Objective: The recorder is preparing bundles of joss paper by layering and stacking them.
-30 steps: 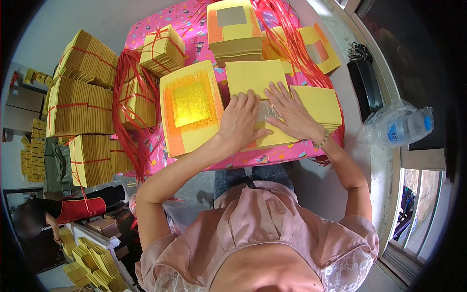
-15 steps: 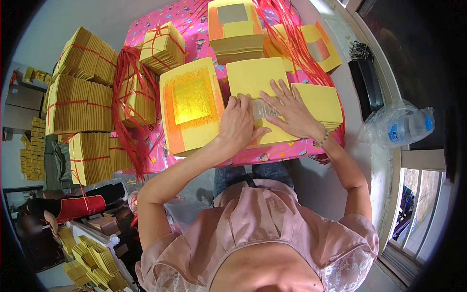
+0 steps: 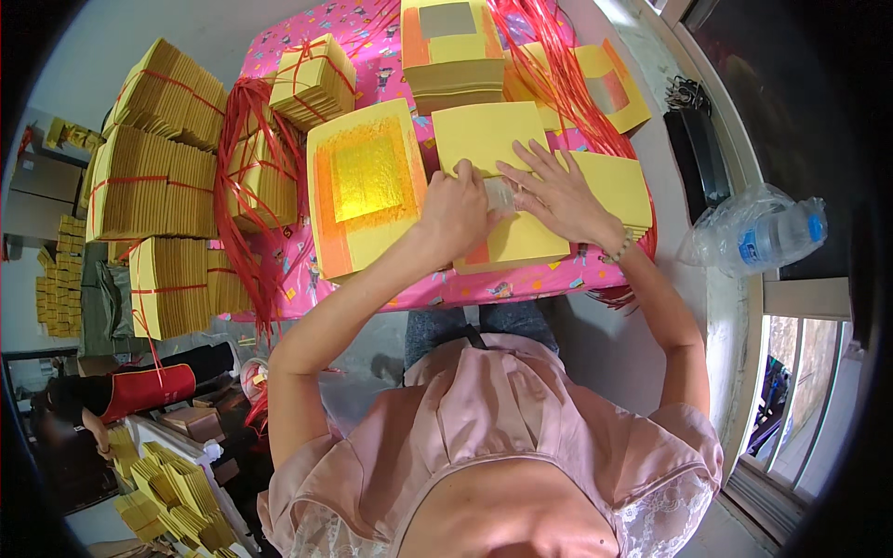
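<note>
A: Here we are, right of centre in the upper half of the frame: the paper (image 3: 488, 135) lies on the pink-covered worktop (image 3: 507, 284), squarely in front of the body, and both hands are on it!

B: And look at the split between them. Our right hand (image 3: 563, 200) is spread wide and flat, fingers fanned toward the top of the frame, gripping nothing; we'd say it weighs the paper down. Our left hand (image 3: 453, 214) is bunched, fingers curled at the crease or edge.

A: Has it got a pinch of paper?

B: We can't tell; the fingertips are hidden. It looks placed to work that edge while the other steadies.

A: And the neighbours?

B: The gold sheet (image 3: 367, 181) sits just left, face up, and a stack (image 3: 609, 191) just right, both probably there for easy reach. Red strings (image 3: 569, 88) trail down beyond, apparently set aside from the hands.

A: Now the paper itself!

B: Matt yellow, plain and smooth across its upper part, a pale silvery patch (image 3: 500, 194) shining between the hands, yellow again below, with a touch of orange at lower left.

A: One folded sheet or two overlapping?

B: From here, we can't say.
</note>
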Available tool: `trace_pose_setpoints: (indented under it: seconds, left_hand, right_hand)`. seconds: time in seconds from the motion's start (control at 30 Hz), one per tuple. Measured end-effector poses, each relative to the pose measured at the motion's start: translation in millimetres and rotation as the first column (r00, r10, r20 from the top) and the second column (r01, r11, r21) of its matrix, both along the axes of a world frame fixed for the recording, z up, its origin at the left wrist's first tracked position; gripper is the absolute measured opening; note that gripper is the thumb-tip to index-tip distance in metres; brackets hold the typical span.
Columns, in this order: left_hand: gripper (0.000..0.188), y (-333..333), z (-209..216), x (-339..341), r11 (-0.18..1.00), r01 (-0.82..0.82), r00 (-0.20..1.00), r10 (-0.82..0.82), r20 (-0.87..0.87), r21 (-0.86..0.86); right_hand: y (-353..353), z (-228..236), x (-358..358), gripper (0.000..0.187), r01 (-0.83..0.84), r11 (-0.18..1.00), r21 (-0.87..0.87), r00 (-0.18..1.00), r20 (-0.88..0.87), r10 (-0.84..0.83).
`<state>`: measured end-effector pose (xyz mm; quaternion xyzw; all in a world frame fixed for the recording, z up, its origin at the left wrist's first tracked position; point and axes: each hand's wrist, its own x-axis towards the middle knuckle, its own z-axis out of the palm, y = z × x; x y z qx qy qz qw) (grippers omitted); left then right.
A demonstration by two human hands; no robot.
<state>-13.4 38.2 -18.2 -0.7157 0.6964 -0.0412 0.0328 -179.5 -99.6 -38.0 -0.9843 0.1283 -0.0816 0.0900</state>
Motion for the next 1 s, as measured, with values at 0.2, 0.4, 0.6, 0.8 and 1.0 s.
trace_pose_setpoints:
  seconds: [0.2, 0.4, 0.6, 0.8, 1.0]
  left_hand:
    - [0.04, -20, 12, 16, 0.995, -0.025, 0.999, 0.021, -0.04, -0.093]
    - [0.039, -36, 3, 23, 0.988, 0.023, 0.992, -0.004, 0.125, -0.15]
    - [0.03, -43, 0, 32, 0.966, 0.089, 0.964, -0.023, 0.264, -0.241]
    - [0.029, -55, 9, 23, 0.891, 0.202, 0.935, -0.052, 0.35, -0.406]
    - [0.034, -68, 26, -39, 0.809, 0.328, 0.929, -0.182, 0.323, -0.488]
  right_hand:
    - [-24, 3, 10, 0.038, -0.021, 0.999, -0.038, 0.978, 0.208, 0.028]
    - [-44, -2, 20, 0.031, -0.137, 0.964, -0.23, 0.943, 0.268, 0.198]
    - [-47, 8, 23, 0.026, -0.125, 0.964, -0.234, 0.922, 0.332, 0.2]
    - [-49, 12, 8, 0.039, 0.15, 0.985, 0.088, 0.767, 0.618, -0.172]
    - [-59, 30, -60, 0.049, 0.121, 0.262, 0.957, 0.749, 0.086, -0.657]
